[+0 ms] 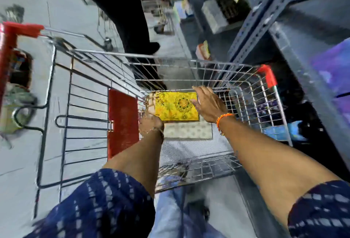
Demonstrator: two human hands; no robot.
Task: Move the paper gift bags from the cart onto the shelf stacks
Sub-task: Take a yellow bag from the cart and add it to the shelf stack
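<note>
A flat yellow gift bag (175,107) with a dark floral medallion lies inside the wire cart (189,63), on top of a pale patterned bag (187,130). My left hand (150,118) grips the yellow bag's left edge, fingers blurred. At the bag's right edge rests my right hand (208,103), fingers spread, with an orange bracelet on the wrist. Both arms reach down into the basket.
A grey metal shelf unit (284,29) stands to the right of the cart, with purple items (333,67) on it. A person in dark trousers (132,19) stands beyond the cart. Another red-handled cart (22,29) is at the left. The cart's red child-seat flap (123,122) is beside my left hand.
</note>
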